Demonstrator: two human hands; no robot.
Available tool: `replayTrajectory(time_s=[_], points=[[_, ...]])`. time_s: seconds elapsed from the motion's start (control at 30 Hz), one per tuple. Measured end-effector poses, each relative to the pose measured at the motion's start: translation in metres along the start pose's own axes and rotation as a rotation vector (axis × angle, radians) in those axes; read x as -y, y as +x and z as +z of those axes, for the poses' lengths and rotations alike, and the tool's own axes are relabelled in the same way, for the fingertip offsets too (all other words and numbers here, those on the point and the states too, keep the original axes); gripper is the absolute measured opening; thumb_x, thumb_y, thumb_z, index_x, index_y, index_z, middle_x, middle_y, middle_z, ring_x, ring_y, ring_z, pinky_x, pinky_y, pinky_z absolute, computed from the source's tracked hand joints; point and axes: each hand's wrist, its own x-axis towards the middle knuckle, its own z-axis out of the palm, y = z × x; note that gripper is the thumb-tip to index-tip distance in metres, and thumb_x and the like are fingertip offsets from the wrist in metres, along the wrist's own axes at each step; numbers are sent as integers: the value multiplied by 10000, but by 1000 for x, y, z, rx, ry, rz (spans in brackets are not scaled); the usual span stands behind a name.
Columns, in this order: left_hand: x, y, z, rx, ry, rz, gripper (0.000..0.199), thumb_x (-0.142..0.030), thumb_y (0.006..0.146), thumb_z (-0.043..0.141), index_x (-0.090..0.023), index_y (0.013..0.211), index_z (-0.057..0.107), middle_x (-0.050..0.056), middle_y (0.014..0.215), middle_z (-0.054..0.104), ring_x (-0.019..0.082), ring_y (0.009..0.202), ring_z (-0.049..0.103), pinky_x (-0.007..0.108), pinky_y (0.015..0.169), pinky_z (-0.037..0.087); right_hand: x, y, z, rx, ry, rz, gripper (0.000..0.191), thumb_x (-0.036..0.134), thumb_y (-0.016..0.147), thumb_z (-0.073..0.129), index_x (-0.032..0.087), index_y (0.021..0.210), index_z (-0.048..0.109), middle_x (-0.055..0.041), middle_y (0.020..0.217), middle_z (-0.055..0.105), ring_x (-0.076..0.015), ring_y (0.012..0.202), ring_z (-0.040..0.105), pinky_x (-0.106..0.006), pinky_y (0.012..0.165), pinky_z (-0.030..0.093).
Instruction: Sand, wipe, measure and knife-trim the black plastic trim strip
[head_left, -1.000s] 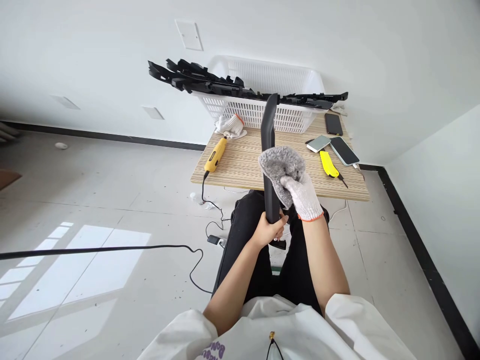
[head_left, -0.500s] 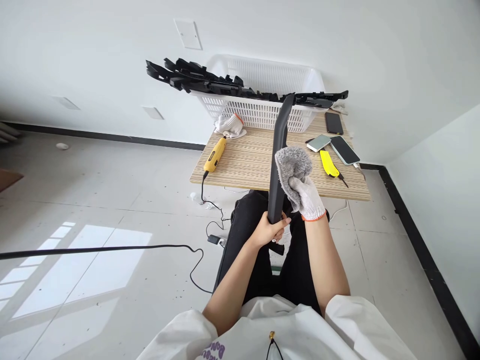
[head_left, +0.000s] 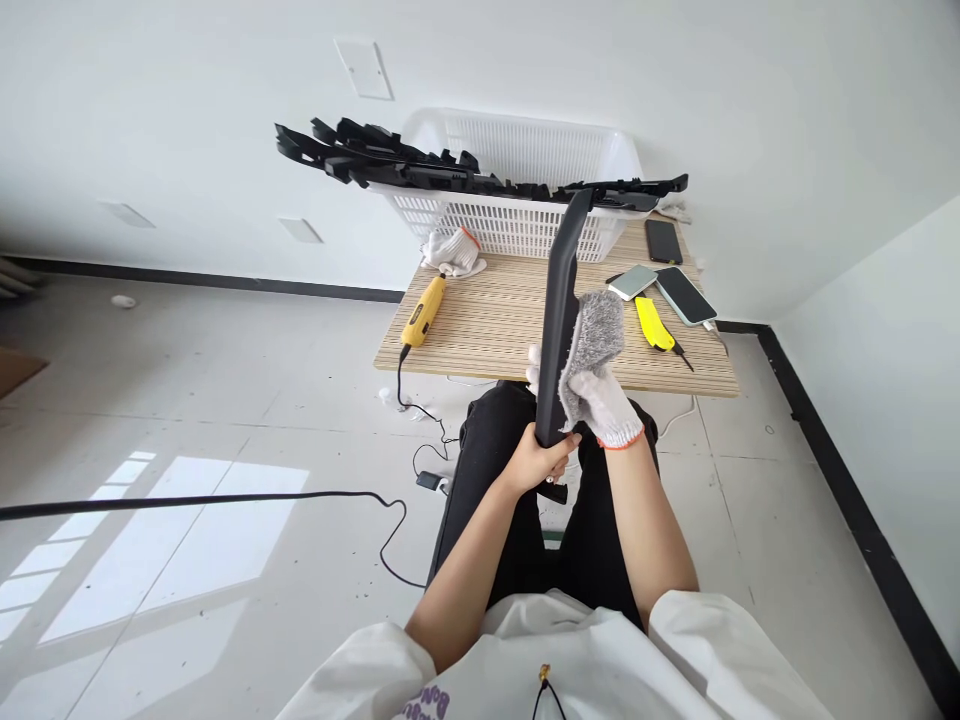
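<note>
A long black plastic trim piece (head_left: pixel 559 310) stands tilted away from me over my lap, its curved far end near the basket. My bare left hand (head_left: pixel 541 460) is closed round its lower end. On my right hand (head_left: pixel 601 402) is a white knit glove with an orange cuff. That hand grips a grey fluffy cloth (head_left: pixel 598 335) against the right side of the trim piece. Some of its gloved fingertips show past the left edge, so the hand reaches behind the piece.
A white plastic basket (head_left: pixel 510 225) at the table's back carries several black trim pieces (head_left: pixel 450 178) across its rim. On the wooden table (head_left: pixel 487 320) lie a yellow corded tool (head_left: pixel 424 312), white gloves (head_left: pixel 454 252), a yellow cutter (head_left: pixel 654 324) and several phone-like devices (head_left: pixel 685 296).
My right hand has shifted slightly left and down, its fingers now wrapped behind the trim piece. The cloth has moved from the front of the piece to its right edge.
</note>
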Motion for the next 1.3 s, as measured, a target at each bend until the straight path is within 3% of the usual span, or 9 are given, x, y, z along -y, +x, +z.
replayTrajectory(time_s=[0.13, 0.3, 0.47, 0.67, 0.87, 0.97, 1.07, 1.17, 1.3], points=[[5, 3, 1, -84, 16, -6, 407, -441, 738, 763, -201, 676, 440, -109, 398, 349, 44, 325, 302, 215, 350, 342, 6, -5, 9, 45, 47, 27, 384, 346, 690, 790, 210, 1029, 671, -60, 1007, 749, -264, 923, 720, -419, 851, 594], [9, 8, 2, -238, 54, 51, 410, -383, 733, 730, -220, 617, 372, -95, 425, 363, 55, 339, 343, 217, 346, 342, 20, -10, 15, -66, -405, -183, 378, 351, 753, 755, 211, 1098, 692, -58, 1189, 715, -256, 1148, 653, -392, 1059, 484], [16, 11, 2, -272, 101, 77, 343, -251, 682, 699, -215, 565, 378, -72, 428, 399, 61, 366, 380, 206, 357, 341, 18, -20, 27, -246, -628, -162, 364, 409, 736, 757, 199, 1027, 700, -79, 1057, 742, -280, 1038, 689, -399, 933, 535], [14, 7, 4, -259, 140, 103, 315, -197, 658, 660, -215, 538, 370, -68, 426, 397, 54, 370, 358, 205, 360, 326, 5, -20, 32, -410, -674, -180, 309, 494, 830, 644, 193, 847, 709, -70, 836, 736, -255, 869, 709, -346, 794, 542], [10, 8, 6, -267, 86, 96, 319, -257, 696, 658, -222, 565, 369, -87, 442, 354, 54, 360, 342, 216, 351, 324, 11, -15, 25, -295, -566, -195, 266, 425, 891, 552, 209, 935, 702, -41, 952, 741, -210, 932, 696, -314, 864, 525], [11, 12, 4, -285, 42, 92, 318, -256, 670, 648, -233, 567, 348, -94, 423, 350, 54, 341, 333, 222, 345, 335, 14, -17, 23, -149, -588, -70, 262, 378, 802, 675, 200, 992, 698, -54, 1010, 741, -232, 959, 693, -335, 871, 535], [13, 14, 4, -308, 10, 102, 293, -219, 613, 605, -243, 554, 320, -96, 401, 349, 60, 329, 348, 219, 342, 333, 7, -20, 23, -81, -673, 2, 239, 372, 745, 729, 203, 911, 695, -61, 911, 737, -248, 897, 691, -350, 809, 544], [12, 14, 5, -305, 3, 108, 250, -184, 570, 579, -236, 527, 338, -84, 393, 376, 69, 328, 378, 215, 338, 326, -3, -21, 24, -122, -670, -48, 199, 402, 785, 685, 205, 795, 662, -48, 802, 713, -223, 805, 680, -323, 749, 530], [7, 11, 7, -280, 1, 97, 264, -190, 608, 586, -229, 511, 344, -84, 391, 358, 60, 320, 355, 219, 340, 327, -7, -16, 26, -252, -708, -71, 358, 476, 877, 558, 203, 645, 575, -19, 618, 622, -173, 615, 611, -284, 625, 471]])
